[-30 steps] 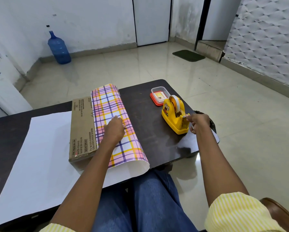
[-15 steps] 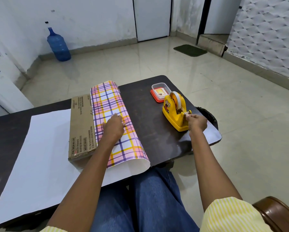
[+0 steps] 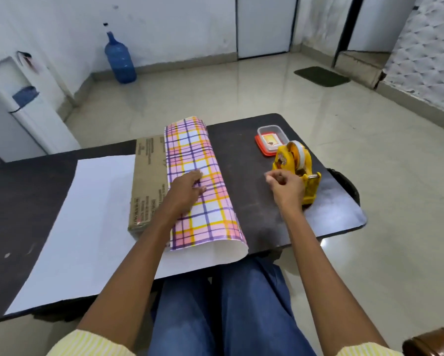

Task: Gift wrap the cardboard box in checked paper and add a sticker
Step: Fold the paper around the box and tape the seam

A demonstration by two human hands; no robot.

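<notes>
The cardboard box (image 3: 149, 176) lies flat in the middle of the dark desk (image 3: 251, 201), its long side running from 6 to 12 o'clock. The checked paper (image 3: 187, 150) is spread under it, with its white back showing on the desk toward 9 o'clock. From the 3 o'clock side the paper curls up and over the box top, checked face up. It covers the 3 o'clock part of the lid and leaves a strip of bare cardboard at 9 o'clock.

My left hand (image 3: 187, 188) lies flat on the checked paper over the box, fingers straight, pressing it down. My right hand (image 3: 285, 186) hangs above the desk at 3 o'clock of the box, just beside the yellow tape dispenser (image 3: 296, 160). Its fingers are curled and its thumb and forefinger meet at the tips, but I cannot tell whether anything is pinched between them.

A small clear container with a red lid (image 3: 271, 138) sits at 11 o'clock of the dispenser. On the floor stand a blue water bottle (image 3: 119, 60) at 11 o'clock and a dark mat (image 3: 321, 76) at 1 o'clock.
</notes>
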